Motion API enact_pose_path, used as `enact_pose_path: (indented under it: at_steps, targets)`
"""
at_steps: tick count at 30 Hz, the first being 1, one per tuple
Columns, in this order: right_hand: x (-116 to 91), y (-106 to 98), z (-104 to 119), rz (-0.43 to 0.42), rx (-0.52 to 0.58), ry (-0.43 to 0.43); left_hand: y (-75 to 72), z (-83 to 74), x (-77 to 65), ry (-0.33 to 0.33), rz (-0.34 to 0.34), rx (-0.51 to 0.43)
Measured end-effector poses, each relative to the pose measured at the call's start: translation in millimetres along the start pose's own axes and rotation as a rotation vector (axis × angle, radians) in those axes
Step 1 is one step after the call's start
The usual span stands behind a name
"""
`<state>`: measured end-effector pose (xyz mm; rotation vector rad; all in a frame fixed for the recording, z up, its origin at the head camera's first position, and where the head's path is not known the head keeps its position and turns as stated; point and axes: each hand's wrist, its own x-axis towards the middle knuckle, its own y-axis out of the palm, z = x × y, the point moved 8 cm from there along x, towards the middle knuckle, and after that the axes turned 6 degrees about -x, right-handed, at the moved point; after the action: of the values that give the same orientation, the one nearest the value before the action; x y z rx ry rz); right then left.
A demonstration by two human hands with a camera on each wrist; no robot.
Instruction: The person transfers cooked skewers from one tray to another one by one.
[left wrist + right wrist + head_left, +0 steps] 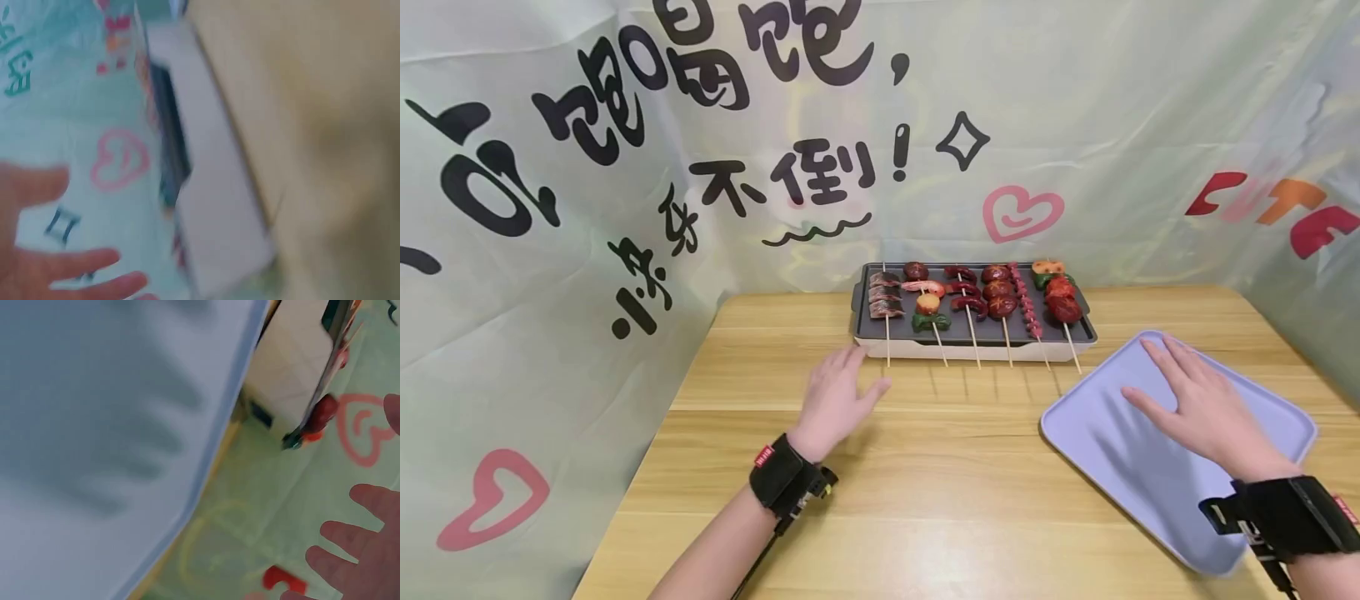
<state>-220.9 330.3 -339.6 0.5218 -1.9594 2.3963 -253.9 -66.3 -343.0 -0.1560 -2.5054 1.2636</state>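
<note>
A grill with a dark plate and a pale base stands at the back of the table. Several skewers lie across it: fish pieces, mushrooms, dark red curled pieces, a thin pink strip and mixed pieces. Fingers spread, my left hand is near the grill's front left corner and holds nothing. My right hand hovers with spread fingers over a lilac tray, casting its shadow on it. The right wrist view shows that hand empty too.
The tray lies turned at an angle on the right of the wooden table, its far corner near the grill's right end. Skewer sticks jut past the grill's front edge. A printed cloth hangs behind and along both sides.
</note>
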Motion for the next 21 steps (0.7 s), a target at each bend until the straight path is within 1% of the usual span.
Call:
enact_pose_path:
  at_steps: [1, 3, 5, 8, 11, 13, 15, 18, 20, 21]
  targets:
    - [0, 1, -5, -0.001, 0.008, 0.006, 5.3, -3.5, -1.2, 0.004, -0.025, -0.071]
    - [-1, 3, -15, -0.002, 0.025, 0.019, 18.4, -11.1, -4.2, 0.017, -0.049, -0.207]
    - [-2, 5, -28, 0.010, 0.034, 0.036, 33.6, -19.4, -6.8, 0.026, -0.045, -0.333]
    - [-3, 8, -48, 0.023, 0.017, 0.061, 56.9, -35.7, -8.8, 0.036, 0.002, -0.509]
    - [-4, 13, -69, 0.043, 0.000, 0.087, 81.9, -50.7, -10.1, 0.003, 0.075, -0.658]
    - [-3, 16, -85, 0.047, 0.002, 0.105, 101.0, -58.7, -12.3, -0.046, 0.133, -0.754]
    - [-3, 20, -101, 0.064, 0.002, 0.129, 121.4, -66.3, -16.2, -0.125, 0.199, -0.870]
    - [-3, 26, -127, 0.099, -0.003, 0.162, 151.8, -78.9, -24.0, -0.267, 0.288, -1.070]
    - [-4, 28, -143, 0.133, -0.018, 0.177, 169.2, -87.4, -29.0, -0.366, 0.324, -1.178]
    - [-4, 29, -150, 0.148, -0.028, 0.180, 176.5, -91.6, -31.2, -0.405, 0.335, -1.220]
